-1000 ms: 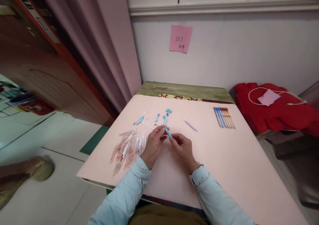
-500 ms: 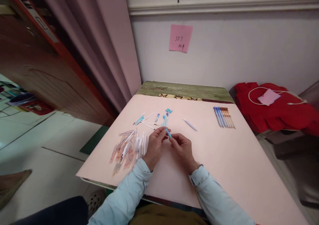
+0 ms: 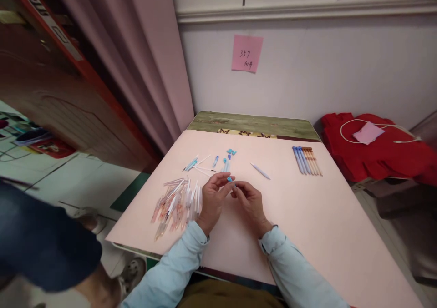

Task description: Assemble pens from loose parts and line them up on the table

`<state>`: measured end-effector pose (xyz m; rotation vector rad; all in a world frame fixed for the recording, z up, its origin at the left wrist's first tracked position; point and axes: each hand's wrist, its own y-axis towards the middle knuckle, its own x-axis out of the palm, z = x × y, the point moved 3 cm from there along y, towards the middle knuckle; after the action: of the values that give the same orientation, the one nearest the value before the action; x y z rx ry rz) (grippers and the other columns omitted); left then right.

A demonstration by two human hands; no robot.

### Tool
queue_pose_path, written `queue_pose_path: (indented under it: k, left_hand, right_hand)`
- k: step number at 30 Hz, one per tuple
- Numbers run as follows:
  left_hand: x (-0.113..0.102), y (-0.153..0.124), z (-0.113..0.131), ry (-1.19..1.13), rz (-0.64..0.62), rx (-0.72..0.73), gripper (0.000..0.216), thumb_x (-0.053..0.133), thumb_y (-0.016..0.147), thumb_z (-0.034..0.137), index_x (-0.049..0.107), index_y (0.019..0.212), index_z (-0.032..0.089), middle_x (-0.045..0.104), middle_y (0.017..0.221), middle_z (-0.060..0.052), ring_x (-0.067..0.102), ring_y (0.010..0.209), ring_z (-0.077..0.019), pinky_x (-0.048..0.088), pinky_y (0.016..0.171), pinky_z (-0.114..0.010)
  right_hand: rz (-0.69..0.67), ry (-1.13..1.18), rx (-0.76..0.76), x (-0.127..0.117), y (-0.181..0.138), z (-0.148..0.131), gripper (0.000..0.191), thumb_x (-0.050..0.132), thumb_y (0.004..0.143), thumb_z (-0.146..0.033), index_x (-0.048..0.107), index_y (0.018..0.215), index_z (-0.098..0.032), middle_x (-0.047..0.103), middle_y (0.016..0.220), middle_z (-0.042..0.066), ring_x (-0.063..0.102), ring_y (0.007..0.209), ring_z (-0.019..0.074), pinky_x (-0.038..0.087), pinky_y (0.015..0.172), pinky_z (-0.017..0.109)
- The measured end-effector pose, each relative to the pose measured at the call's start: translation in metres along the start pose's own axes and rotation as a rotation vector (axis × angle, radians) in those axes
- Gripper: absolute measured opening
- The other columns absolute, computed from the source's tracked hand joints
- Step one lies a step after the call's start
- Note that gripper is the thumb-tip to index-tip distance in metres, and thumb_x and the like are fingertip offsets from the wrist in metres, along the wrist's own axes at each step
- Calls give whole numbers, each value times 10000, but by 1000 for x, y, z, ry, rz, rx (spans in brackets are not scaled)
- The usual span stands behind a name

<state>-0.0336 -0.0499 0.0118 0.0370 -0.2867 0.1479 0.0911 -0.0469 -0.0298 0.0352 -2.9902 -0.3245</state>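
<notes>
My left hand (image 3: pixel 214 198) and my right hand (image 3: pixel 251 202) meet over the near middle of the pink-covered table. Between their fingertips is a small blue pen part (image 3: pixel 230 179); only its upper end shows, the rest being hidden by my fingers. Both hands are closed in a pinch on it. Just beyond them lie light-blue pen barrels (image 3: pixel 226 166), small blue pieces (image 3: pixel 231 152) and a short blue tube (image 3: pixel 215 161). Left of my left hand spreads a pile of clear and pinkish pen barrels (image 3: pixel 175 203) with white refills.
A pale lilac pen (image 3: pixel 260 170) lies right of centre. Several blue and brown pens (image 3: pixel 306 161) stand in a row at the far right. White refills (image 3: pixel 204 170) lie at the left. Another person's leg (image 3: pixel 51 244) is beside the table, and red cloth (image 3: pixel 372 155) lies beyond its right edge.
My left fingers have shifted over the blue pen part, so less of it shows and its end now faces up. Another person's leg has come further into view at the left.
</notes>
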Motion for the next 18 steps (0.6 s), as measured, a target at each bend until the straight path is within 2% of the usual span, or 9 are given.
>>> queue_pose_path:
  k: [3, 6, 10, 14, 18]
  left_hand:
    - [-1, 0, -4, 15, 60, -1, 236, 775, 711, 289, 712, 897, 159, 743, 908, -79, 665, 843, -182, 507, 804, -323]
    - [-3, 0, -9, -1, 118, -36, 226, 774, 708, 316, 731, 853, 149, 739, 867, -71, 659, 816, -174, 499, 821, -327]
    - [-4, 0, -13, -150, 91, -167, 253, 763, 729, 361, 718, 830, 133, 721, 823, -64, 653, 749, -158, 509, 785, -324]
    - [-9, 3, -14, -336, 51, -293, 264, 779, 726, 363, 703, 820, 128, 711, 803, -57, 659, 747, -150, 518, 767, -297]
    - [-20, 9, -16, -399, 96, -352, 229, 787, 731, 313, 708, 843, 130, 718, 849, -55, 663, 802, -136, 519, 777, -259]
  right_hand:
    - [6, 21, 30, 1, 0, -2, 205, 668, 845, -349, 707, 977, -197, 690, 784, 20, 636, 671, 144, 547, 662, 290]
    - [11, 62, 71, 2, 0, -2, 234, 699, 814, -366, 700, 970, -192, 706, 816, 30, 634, 646, 139, 553, 639, 292]
    - [19, 102, 101, 3, -1, -2, 276, 737, 770, -375, 681, 966, -188, 709, 798, 27, 617, 590, 128, 551, 589, 288]
    - [-12, 114, 74, 5, -2, -4, 311, 766, 728, -380, 669, 960, -196, 696, 795, 20, 631, 641, 139, 561, 633, 299]
    - [-11, 81, 82, 5, -3, -3, 275, 738, 756, -393, 659, 931, -195, 667, 718, -3, 611, 584, 128, 535, 580, 275]
